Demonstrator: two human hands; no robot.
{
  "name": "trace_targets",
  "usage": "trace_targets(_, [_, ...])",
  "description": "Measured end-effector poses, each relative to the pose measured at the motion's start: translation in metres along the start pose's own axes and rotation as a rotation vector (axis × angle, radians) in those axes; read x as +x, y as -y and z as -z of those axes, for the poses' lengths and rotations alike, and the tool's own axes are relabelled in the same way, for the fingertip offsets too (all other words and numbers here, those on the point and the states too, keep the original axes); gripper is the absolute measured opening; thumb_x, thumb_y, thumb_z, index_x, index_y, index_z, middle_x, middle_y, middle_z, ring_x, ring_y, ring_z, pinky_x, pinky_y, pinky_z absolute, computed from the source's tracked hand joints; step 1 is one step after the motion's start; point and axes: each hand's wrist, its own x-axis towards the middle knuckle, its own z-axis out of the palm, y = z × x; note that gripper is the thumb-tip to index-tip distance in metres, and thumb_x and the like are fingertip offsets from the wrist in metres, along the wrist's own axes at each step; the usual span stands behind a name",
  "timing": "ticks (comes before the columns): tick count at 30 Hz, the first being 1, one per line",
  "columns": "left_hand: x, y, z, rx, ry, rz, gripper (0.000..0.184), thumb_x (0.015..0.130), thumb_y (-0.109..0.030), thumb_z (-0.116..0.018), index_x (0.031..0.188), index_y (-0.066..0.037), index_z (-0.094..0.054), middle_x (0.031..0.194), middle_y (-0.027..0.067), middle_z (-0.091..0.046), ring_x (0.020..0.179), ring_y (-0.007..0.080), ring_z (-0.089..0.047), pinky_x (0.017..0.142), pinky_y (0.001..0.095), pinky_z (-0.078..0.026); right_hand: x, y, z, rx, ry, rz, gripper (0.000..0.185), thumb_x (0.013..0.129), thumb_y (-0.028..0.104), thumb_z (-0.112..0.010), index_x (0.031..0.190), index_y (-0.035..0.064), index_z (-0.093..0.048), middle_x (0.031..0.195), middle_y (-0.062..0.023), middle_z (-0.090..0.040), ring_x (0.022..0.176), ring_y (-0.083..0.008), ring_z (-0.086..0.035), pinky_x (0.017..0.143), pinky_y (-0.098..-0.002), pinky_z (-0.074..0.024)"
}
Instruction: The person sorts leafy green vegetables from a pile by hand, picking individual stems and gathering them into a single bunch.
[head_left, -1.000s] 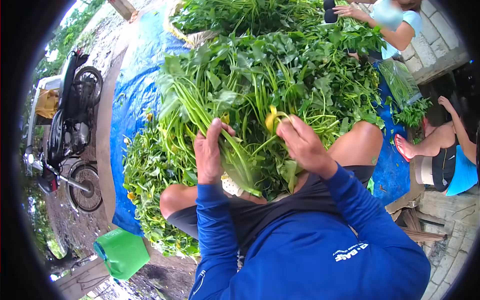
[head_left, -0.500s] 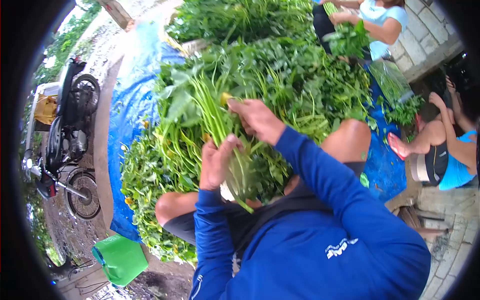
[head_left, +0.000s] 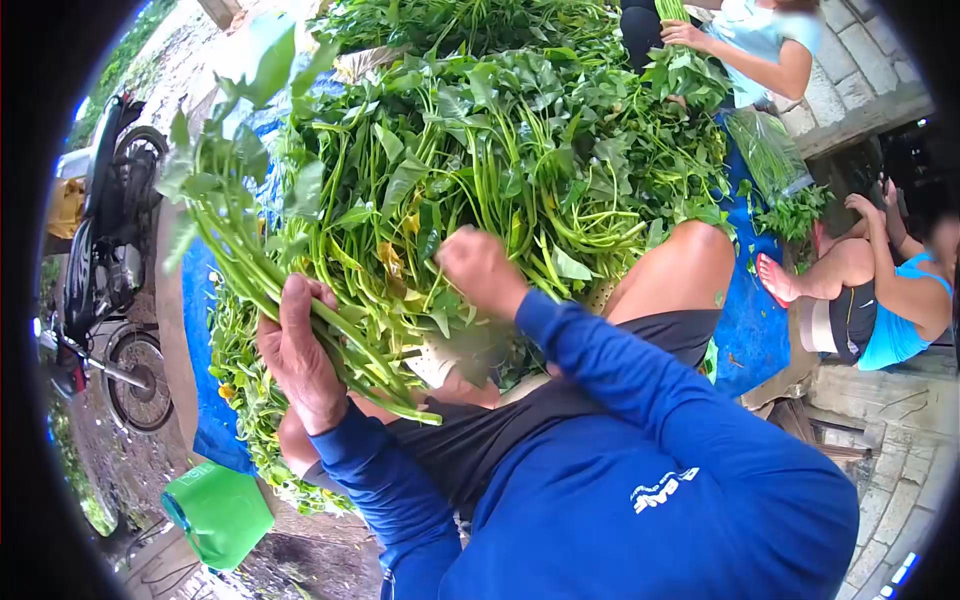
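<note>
My left hand (head_left: pixel 305 350) is wrapped round a bunch of long green water spinach stems (head_left: pixel 240 255), held out to the left over the blue tarp. Its leafy ends point up and away, and the cut ends reach back toward my lap. My right hand (head_left: pixel 482 268) hangs over the near side of a big heap of water spinach (head_left: pixel 480 150), fingers curled in and slightly blurred. Whether anything is inside those fingers, I cannot make out. Some yellowed leaves (head_left: pixel 392 260) show among the stems between my hands.
A blue tarp (head_left: pixel 205 365) lies under the heap. To the left stand a motorcycle (head_left: pixel 120 265) and a green bag (head_left: pixel 220 515). A person at top right holds greens (head_left: pixel 690 75); another sits at right (head_left: pixel 905 300). A clear bag of greens (head_left: pixel 765 150) lies between them.
My left hand has swung left with the bunch, away from my right hand. The right hand has come off the bunch and moved slightly down, its fingers curled.
</note>
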Motion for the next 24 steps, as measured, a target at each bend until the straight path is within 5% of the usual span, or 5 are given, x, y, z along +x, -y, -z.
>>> trace_targets(2, [-0.003,0.010,0.001,0.010,0.023,0.022,0.027,0.108,-0.031,-0.069,0.100,-0.005,-0.067,0.084,0.0038,-0.068,0.067,0.0076,-0.058,0.061,0.0225,-0.044,0.015,-0.048,0.009,-0.175,-0.262,-0.180,0.027,0.095,0.020,-0.061,0.105,-0.0016,-0.074,0.107,-0.0257,-0.073,0.097,-0.0440,-0.070,0.092,-0.0524,-0.0567])
trace_targets(5, [0.000,0.026,-0.009,-0.016,0.035,0.082,0.026,0.107,-0.031,-0.069,0.100,-0.006,-0.068,0.083,0.0030,-0.069,0.067,0.0064,-0.058,0.061,0.0220,-0.043,0.030,-0.050,0.019,-0.299,-0.154,-0.394,0.032,0.090,0.023,-0.065,0.106,-0.0043,-0.072,0.113,-0.0325,-0.070,0.102,-0.0488,-0.068,0.096,-0.0519,-0.0561])
trace_targets(11, [0.004,0.031,-0.017,-0.050,0.059,0.136,0.028,0.106,-0.032,-0.069,0.095,-0.006,-0.068,0.081,0.0012,-0.067,0.065,0.0068,-0.057,0.061,0.0230,-0.044,0.049,-0.073,0.015,0.265,-0.087,-0.397,0.035,0.091,0.023,-0.072,0.114,-0.0029,-0.071,0.109,-0.0190,-0.076,0.099,-0.0344,-0.074,0.088,-0.0450,-0.0591])
trace_targets(13, [0.007,0.032,-0.015,-0.036,0.088,0.140,0.029,0.106,-0.033,-0.069,0.095,-0.006,-0.067,0.080,0.0010,-0.067,0.066,0.0069,-0.057,0.062,0.0234,-0.045,0.051,-0.054,0.040,0.502,0.000,-0.433,0.032,0.097,0.021,-0.076,0.117,-0.0034,-0.070,0.104,-0.0085,-0.073,0.090,-0.0149,-0.067,0.081,-0.0315,-0.0564])
trace_targets(24, [0.017,0.028,-0.022,-0.043,0.086,0.122,0.030,0.106,-0.034,-0.069,0.094,-0.007,-0.068,0.081,0.0009,-0.068,0.068,0.0070,-0.059,0.063,0.0241,-0.046,0.050,0.069,0.171,0.598,0.070,-0.153,0.032,0.098,0.026,-0.078,0.121,0.0053,-0.069,0.102,-0.0007,-0.074,0.084,-0.0091,-0.070,0.063,-0.0231,-0.0504])
